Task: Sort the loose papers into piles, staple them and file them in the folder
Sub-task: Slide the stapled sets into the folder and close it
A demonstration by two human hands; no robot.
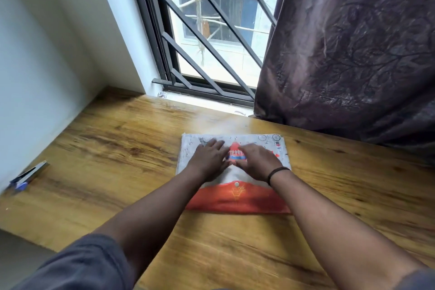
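No brand, label or legible writing anywhere; only blurred print and small doodle-like marks on the folder (pixel 235 172), too smeared to read.

Flat on the wooden table (pixel 117 148), directly under both hands: a snap-button document folder, grey-white over most of its face, with an orange-red flap along the near edge and a white snap button (pixel 236 184) at the flap's middle, just nearer than the wrists. Between the two hands, a red, white and blue printed figure (pixel 236 155), partly covered by the fingers. Corners slightly rounded, far edge a little blurred.

Left hand (pixel 208 156) laid on the folder's far left part, fingers stretched forward and fairly straight, pressing flat, holding nothing. Right hand (pixel 255 160) just beside it, nearly touching it, resting on the folder with fingers bent slightly toward the left; cannot tell whether pinching anything. Dark band (pixel 277 172) round the right wrist.

Wide stretch of bare wood left of the left hand, running to the white wall (pixel 47 54). Far off to the left, well apart from the hand, a stapler (pixel 28 176) near the table's left edge against the wall. Beyond the fingertips, bare table up to the barred window (pixel 211 31). Right of the right hand, bare wood to a dark patterned curtain (pixel 353 54) hanging onto the table's far edge. Nearer than the folder, bare tabletop beneath the forearms, grey sleeve (pixel 82 264) on the left arm.
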